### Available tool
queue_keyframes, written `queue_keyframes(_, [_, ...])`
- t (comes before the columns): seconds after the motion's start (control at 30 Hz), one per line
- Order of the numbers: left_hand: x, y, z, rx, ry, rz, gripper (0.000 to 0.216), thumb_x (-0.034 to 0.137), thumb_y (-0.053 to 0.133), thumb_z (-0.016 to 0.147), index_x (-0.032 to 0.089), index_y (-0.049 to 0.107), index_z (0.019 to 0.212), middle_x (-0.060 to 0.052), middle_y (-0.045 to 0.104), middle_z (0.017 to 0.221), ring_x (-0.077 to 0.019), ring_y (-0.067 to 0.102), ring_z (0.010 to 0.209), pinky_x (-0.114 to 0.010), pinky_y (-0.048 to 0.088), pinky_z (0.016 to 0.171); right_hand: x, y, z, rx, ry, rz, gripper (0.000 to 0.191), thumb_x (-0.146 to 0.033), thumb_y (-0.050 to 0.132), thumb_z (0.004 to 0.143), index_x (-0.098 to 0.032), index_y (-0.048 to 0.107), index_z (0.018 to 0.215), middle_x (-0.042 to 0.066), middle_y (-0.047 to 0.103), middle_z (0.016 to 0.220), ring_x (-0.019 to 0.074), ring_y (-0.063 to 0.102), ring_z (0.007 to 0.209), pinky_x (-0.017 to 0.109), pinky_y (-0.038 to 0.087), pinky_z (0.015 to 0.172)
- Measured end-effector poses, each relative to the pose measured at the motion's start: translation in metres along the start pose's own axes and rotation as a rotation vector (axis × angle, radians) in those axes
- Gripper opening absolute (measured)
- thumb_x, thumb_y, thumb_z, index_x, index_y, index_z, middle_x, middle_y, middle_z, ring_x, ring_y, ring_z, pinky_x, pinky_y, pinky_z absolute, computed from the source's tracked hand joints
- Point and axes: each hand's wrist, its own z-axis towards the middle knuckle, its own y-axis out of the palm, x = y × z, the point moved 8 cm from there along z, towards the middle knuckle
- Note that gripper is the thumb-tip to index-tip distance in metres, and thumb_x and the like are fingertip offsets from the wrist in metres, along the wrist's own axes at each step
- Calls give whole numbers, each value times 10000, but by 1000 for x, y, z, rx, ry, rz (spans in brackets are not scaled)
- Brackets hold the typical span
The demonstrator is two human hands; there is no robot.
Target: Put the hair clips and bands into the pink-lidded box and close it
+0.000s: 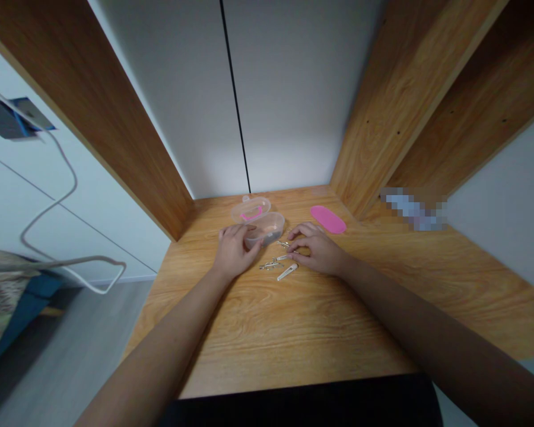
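A small clear plastic box (pixel 267 226) with its lid (pixel 250 209) flipped open behind it stands on the wooden desk (pixel 293 320). My left hand (pixel 234 252) rests against the box's left side, fingers curled on its wall. My right hand (pixel 315 248) lies just right of the box, its fingertips pinched on a metal hair clip (pixel 285 244). Two other clips lie loose between the hands: a silver one (pixel 271 264) and a white one (pixel 287 271).
A pink oval piece (pixel 328 219) lies at the back right of the desk. Wooden side panels (pixel 115 118) close the desk in on both sides, with a white wall behind. A white cable (pixel 62 237) hangs at the left.
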Motion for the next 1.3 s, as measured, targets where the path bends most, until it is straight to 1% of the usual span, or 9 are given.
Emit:
queue_keyframes(0.13, [0,0,0,-1,-9,7,327,462,631,892,236,656,1127,-68,728,1125,-286,639,1085,-460,395,977,3,1,0,-17,12,0,112,-358,761,821,-261,783,871,78,649,1088,263,557,1082,468,399,957])
queue_keyframes(0.3, [1,1,0,-15,-10,10,323,451,624,898,231,651,1133,-78,724,1140,-287,634,1103,-454,398,980,2,1,1,-4,-16,12,128,-350,719,871,-247,774,924,83,660,1076,254,561,1067,457,406,952])
queue_keyframes(0.37, [1,1,1,-19,-5,11,319,446,626,897,233,652,1134,-76,723,1142,-286,633,1104,-453,396,979,-3,-2,1,19,-48,51,124,-336,718,873,-237,765,931,83,663,1059,249,572,1055,444,419,938])
queue_keyframes(0.47, [0,1,1,-12,3,8,317,442,633,897,236,655,1136,-67,724,1138,-282,633,1099,-452,393,973,-15,-5,0,28,-122,131,91,-313,730,856,-230,747,888,74,673,1007,236,597,1012,425,443,908])
queue_keyframes(0.6, [0,-1,0,-2,1,4,323,443,646,891,238,655,1140,-53,726,1138,-276,632,1100,-449,392,965,-30,-4,-1,-22,-210,195,55,-282,711,854,-229,724,845,54,697,901,223,617,945,419,460,893])
queue_keyframes(0.77, [1,-1,0,-10,-3,-1,330,456,639,891,233,654,1135,-68,726,1140,-288,630,1102,-458,390,974,-37,-1,-3,-76,-259,197,50,-279,718,827,-237,739,846,48,709,872,222,623,906,416,465,877])
queue_keyframes(1.1, [-1,1,0,-14,-6,3,328,456,633,891,236,657,1134,-70,726,1144,-290,632,1101,-458,399,981,-36,7,-4,-145,-258,182,60,-257,714,803,-241,740,855,41,728,877,217,628,885,402,462,855])
queue_keyframes(1.3, [0,0,1,-7,-9,5,330,467,626,897,236,659,1130,-73,726,1141,-287,635,1100,-454,403,977,-38,8,-5,-148,-264,141,114,-222,667,831,-248,756,897,40,713,846,210,615,862,377,455,818])
